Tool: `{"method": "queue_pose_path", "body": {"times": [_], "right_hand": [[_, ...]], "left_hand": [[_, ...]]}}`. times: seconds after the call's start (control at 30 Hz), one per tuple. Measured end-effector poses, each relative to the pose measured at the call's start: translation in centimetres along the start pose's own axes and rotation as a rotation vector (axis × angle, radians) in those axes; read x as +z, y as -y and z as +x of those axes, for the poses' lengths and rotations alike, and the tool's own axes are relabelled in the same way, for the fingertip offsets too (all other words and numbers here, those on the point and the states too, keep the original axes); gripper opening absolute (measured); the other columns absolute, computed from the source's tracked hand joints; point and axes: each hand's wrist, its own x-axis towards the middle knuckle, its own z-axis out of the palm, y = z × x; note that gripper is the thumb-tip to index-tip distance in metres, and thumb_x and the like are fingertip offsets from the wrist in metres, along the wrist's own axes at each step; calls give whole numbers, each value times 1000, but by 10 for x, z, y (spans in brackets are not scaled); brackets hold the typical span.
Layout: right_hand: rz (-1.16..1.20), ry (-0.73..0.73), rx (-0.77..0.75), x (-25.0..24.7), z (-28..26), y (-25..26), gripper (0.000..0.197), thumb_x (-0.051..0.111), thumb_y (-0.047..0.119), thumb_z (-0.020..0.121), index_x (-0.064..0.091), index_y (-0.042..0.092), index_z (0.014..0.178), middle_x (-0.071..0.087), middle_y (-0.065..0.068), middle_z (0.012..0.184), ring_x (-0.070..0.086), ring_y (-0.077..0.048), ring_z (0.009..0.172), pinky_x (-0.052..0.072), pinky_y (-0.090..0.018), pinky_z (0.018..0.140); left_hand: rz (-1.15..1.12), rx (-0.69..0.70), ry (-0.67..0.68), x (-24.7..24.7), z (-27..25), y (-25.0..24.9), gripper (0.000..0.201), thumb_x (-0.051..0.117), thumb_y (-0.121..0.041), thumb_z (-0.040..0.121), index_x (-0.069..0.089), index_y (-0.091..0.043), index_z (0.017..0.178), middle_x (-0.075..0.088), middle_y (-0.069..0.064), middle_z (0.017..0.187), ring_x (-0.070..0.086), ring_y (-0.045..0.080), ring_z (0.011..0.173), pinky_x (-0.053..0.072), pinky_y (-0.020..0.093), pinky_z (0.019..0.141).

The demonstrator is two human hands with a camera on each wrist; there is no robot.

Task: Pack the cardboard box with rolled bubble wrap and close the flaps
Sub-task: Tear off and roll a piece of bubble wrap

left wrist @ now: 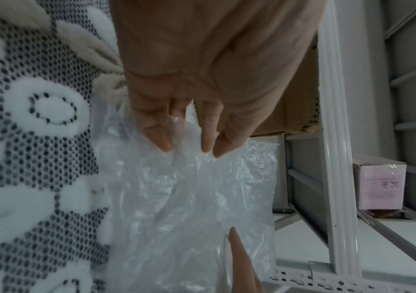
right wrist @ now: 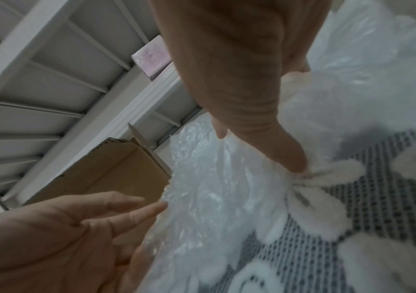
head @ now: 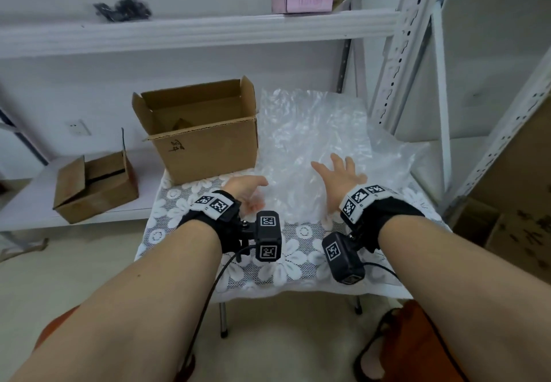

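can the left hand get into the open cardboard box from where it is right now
Probably yes. The left hand rests at the near edge of the bubble wrap, just in front of the cardboard box. The box's flaps stand open and nothing lies between hand and box, though it must lift over the front wall.

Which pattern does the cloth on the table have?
The lace tablecloth has white flowers on a dotted mesh ground; the left wrist view shows it best.

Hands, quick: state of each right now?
Left hand: open, fingertips touching the clear crinkled bubble wrap sheet, gripping nothing.
Right hand: open, fingers spread flat on the same sheet.
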Motion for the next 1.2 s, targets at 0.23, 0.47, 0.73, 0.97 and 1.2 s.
{"method": "queue_pose_path", "body": {"times": [0.23,0.47,0.73,0.97,1.2], "right_hand": [[-2,-44,98,-12,15,-16,98,66,10,78,5,34,151,-6,-9,160,-9,-34,146,6,-66,112],[95,-63,-208,-7,4,14,128,81,55,58,-5,38,150,-8,-2,161,-15,-28,147,-11,-63,110],[319,-387,-248,-14,-12,30,32,53,10,88,56,12,119,66,-9,108,61,-29,104,44,-41,97],[422,-371,-406,-9,-20,39,13,52,10,88,65,10,88,63,-2,74,57,-21,68,46,-32,62],[265,-178,-202,5,-14,16,21,48,-1,87,62,9,99,66,-5,101,64,-23,88,54,-33,79]], "left_hand": [[-67,65,123,13,3,-2,25,58,-3,90,62,-9,114,58,5,74,52,13,58,47,22,48],[113,364,183,12,-8,-19,33,65,-7,87,62,-8,120,66,11,94,52,17,70,43,25,64],[160,408,265,-5,-20,-28,63,45,22,82,55,-16,131,62,2,98,59,9,69,50,25,73],[151,189,278,-7,-19,-17,26,65,-5,87,66,-8,113,68,12,112,66,19,85,55,29,82],[133,239,-2,-27,-6,-9,21,68,-18,86,64,-2,99,67,9,100,59,19,89,51,37,94]]}}
